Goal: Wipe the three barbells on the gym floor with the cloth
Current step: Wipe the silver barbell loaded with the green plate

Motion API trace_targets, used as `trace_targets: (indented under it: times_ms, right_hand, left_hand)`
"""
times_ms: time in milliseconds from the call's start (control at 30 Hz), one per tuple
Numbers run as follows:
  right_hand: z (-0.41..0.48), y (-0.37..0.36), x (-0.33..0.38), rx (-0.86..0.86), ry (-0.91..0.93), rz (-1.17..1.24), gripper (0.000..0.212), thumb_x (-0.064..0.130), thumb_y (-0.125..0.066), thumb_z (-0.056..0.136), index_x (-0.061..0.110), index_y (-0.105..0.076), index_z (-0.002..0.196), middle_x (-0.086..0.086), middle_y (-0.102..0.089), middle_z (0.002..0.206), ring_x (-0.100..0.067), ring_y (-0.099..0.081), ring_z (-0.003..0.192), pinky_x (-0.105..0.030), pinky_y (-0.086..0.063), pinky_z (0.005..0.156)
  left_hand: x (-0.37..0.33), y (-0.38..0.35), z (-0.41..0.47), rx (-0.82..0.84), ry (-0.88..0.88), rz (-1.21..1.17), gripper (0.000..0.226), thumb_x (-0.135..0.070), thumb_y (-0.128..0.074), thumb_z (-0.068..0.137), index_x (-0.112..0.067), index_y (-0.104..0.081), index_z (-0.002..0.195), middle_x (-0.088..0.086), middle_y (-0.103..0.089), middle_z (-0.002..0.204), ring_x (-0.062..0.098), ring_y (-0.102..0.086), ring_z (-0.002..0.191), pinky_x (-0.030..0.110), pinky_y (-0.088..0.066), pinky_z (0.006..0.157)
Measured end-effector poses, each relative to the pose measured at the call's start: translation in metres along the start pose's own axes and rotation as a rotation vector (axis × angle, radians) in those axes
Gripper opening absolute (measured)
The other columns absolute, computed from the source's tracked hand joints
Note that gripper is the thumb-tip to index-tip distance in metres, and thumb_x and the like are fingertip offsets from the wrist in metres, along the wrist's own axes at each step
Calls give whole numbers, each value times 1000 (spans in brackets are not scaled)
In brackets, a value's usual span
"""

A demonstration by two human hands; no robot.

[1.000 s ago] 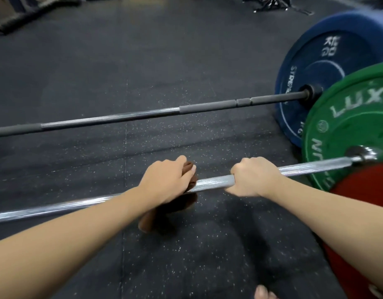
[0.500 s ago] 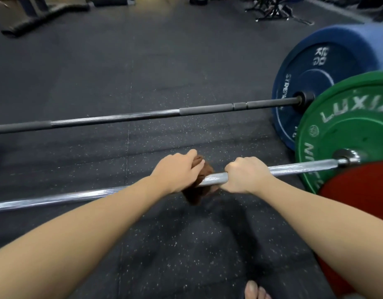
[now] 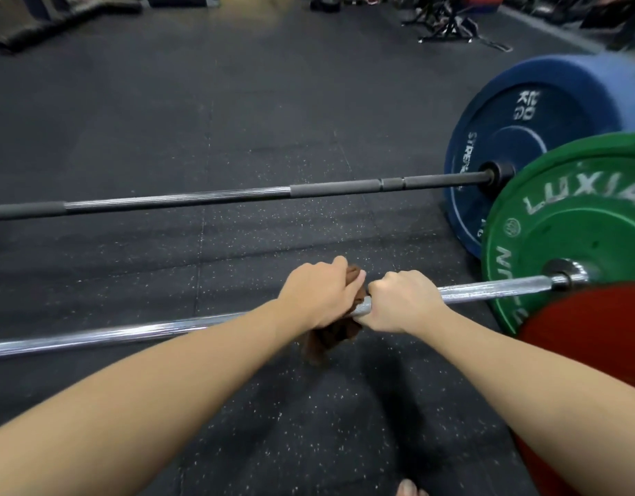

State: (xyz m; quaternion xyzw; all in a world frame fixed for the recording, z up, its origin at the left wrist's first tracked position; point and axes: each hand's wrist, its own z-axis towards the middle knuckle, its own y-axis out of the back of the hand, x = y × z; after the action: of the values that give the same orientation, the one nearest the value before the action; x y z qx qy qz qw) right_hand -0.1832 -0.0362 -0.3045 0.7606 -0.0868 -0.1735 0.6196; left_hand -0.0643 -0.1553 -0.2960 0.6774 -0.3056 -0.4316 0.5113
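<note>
On the near shiny chrome barbell, the left grip curls round a brown cloth, wrapping the shaft to rub all round. The right grip, touching beside it, clasps bare steel, likely steadying it.

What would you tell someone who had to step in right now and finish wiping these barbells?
Left hand: grips the brown cloth wrapped over the chrome barbell.
Right hand: grips the same bar bare, beside the cloth, toward the green plate.
Black barbell with the blue plate lies beyond, touched by neither hand.
Done: wiping under way on the chrome bar; how much is clean cannot be told.
Left: the rest of that bar, the black one, and a third, probably the one with the red plate.
</note>
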Motion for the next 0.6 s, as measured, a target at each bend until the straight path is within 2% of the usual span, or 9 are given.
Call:
trace_targets:
  times_ms: [67, 200, 300, 400, 467, 600]
  right_hand:
    - [0, 0, 0, 1, -5, 1, 53, 74, -39, 91, 24, -55, 81, -2, -72, 96, -29, -69, 90, -34, -38, 69]
    - [1, -2, 1, -10, -15, 2, 48, 70, -44, 90, 25, -51, 76, 0, -70, 89, -29, -67, 83, -34, -41, 68]
    - [0, -2, 0, -7, -21, -6, 49, 71, -45, 88, 25, -53, 77, 2, -57, 74, -27, -58, 72, -34, -42, 67]
    - [-1, -2, 0, 20, -28, -24, 44, 66, -47, 89, 24, -55, 80, 6, -45, 68, -26, -52, 70, -33, -39, 67]
    - [-1, -2, 0, 23, -24, -35, 44, 65, -47, 90, 23, -55, 81, 6, -43, 65, -26, -52, 69, -32, -37, 66]
    - [-1, -2, 1, -4, -17, -36, 47, 68, -45, 91, 23, -52, 78, 6, -46, 67, -26, -52, 67, -33, -38, 66]
  left_hand:
    - [0, -1, 1, -19, 6, -28, 42, -55, -28, 107, -16, -44, 103, 14, -72, 108, 41, -64, 97, 42, -41, 78]
    - [16, 2, -11, -34, 22, -76, 40, -55, -29, 107, -17, -42, 101, 17, -71, 108, 41, -62, 97, 41, -37, 76]
    - [41, 6, -21, -21, 52, -89, 41, -55, -30, 107, -17, -44, 102, 18, -71, 110, 43, -62, 100, 42, -41, 80]
    - [62, 10, -30, 2, 114, -132, 41, -56, -31, 106, -18, -44, 97, 18, -71, 107, 41, -60, 95, 40, -37, 76]
    - [61, 10, -31, 8, 115, -79, 41, -56, -30, 106, -18, -43, 96, 16, -71, 105, 39, -58, 91, 40, -35, 76]
    - [38, 13, -20, -3, 37, 85, 41, -55, -29, 106, -18, -41, 97, 15, -71, 107, 40, -64, 98, 40, -37, 76]
